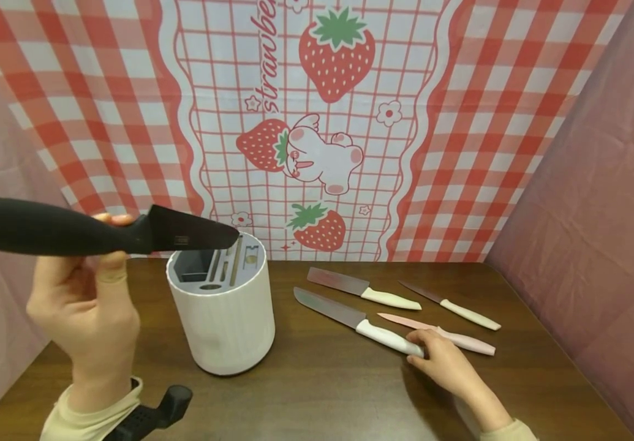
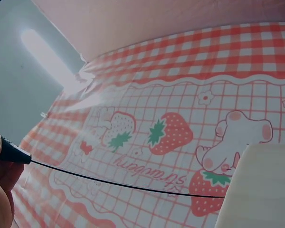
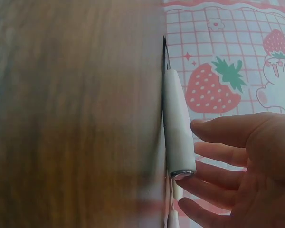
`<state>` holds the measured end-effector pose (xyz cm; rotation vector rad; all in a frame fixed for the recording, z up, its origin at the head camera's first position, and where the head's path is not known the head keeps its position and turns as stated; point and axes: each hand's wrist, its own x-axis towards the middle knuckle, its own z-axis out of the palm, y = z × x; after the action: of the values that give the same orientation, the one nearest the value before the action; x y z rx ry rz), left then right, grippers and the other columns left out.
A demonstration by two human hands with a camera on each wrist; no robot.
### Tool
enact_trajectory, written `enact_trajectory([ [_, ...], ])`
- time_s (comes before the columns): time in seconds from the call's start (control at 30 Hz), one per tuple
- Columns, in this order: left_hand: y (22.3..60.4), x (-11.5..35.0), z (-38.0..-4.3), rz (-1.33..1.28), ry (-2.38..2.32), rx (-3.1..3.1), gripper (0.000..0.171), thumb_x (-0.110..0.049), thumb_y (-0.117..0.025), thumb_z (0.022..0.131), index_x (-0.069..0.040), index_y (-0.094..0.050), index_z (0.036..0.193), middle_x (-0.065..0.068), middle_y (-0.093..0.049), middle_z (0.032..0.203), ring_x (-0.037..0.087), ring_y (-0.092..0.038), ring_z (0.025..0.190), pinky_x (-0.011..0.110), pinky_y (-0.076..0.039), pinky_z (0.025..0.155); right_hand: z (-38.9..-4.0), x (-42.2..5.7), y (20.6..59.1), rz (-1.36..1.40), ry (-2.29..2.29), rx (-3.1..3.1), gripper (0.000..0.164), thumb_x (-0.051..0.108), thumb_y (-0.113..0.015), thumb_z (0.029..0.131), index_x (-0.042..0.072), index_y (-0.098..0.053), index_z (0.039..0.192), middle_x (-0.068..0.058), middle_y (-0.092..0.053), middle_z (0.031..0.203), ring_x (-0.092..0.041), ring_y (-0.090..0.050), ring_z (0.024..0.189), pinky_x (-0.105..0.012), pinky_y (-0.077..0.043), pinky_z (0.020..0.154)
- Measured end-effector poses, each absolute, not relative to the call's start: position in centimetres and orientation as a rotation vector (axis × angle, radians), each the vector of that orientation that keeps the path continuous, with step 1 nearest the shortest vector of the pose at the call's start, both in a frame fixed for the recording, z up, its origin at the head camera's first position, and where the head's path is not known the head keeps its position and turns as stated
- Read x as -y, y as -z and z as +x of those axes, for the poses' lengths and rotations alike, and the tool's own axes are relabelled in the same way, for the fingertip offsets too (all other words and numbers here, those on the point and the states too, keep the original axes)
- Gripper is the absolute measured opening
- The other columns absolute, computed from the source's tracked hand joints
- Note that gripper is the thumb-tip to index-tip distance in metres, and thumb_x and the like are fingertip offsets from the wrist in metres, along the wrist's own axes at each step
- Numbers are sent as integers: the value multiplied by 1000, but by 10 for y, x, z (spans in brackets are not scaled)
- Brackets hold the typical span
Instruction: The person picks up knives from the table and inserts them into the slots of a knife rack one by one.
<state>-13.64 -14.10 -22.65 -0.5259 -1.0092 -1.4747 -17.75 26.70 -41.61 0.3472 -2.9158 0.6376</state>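
My left hand holds a black knife by its handle, the blade pointing right. In the head view the blade tip overlaps the slotted top of a round white knife block. The left wrist view shows that blade edge-on as a thin dark line, with the block's pale side at right. Over at the right, my right hand is at the handle end of a large white-handled knife lying on the table. Its fingers are loosely spread around the handle in the right wrist view, thumb close beside it.
A cleaver-shaped knife, a slim cream-handled knife and a pink knife lie behind and beside the white-handled one. Behind the brown table hangs a strawberry-print cloth. Pink cloth walls flank both sides.
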Motion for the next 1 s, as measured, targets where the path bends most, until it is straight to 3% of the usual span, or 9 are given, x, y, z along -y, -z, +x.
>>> enact_trajectory([
  [0.43, 232, 154, -139, -450, 1458, 1046, 37, -6, -75, 71, 18, -60, 94, 24, -66, 88, 27, -64, 82, 25, -51, 77, -181, -271, 419, 348, -611, 2923, 30, 12, -72, 73, 4, -64, 100, -5, -65, 99, -19, -60, 88, -40, -47, 75],
  [0.7, 230, 149, -140, -437, 1461, 1056, 30, -3, -73, 73, 17, -61, 92, 19, -68, 86, 23, -63, 82, 21, -49, 73, -181, -272, 421, 300, -601, 2971, 30, 12, -73, 72, 3, -65, 100, -7, -64, 100, -17, -59, 82, -38, -47, 71],
  [1.0, 229, 144, -139, -465, 1460, 1059, 26, -2, -71, 74, 17, -61, 91, 17, -68, 86, 21, -63, 80, 20, -48, 72, -182, -274, 423, 302, -593, 2971, 29, 10, -73, 72, 0, -65, 98, -12, -65, 101, -31, -60, 97, -46, -46, 81],
])
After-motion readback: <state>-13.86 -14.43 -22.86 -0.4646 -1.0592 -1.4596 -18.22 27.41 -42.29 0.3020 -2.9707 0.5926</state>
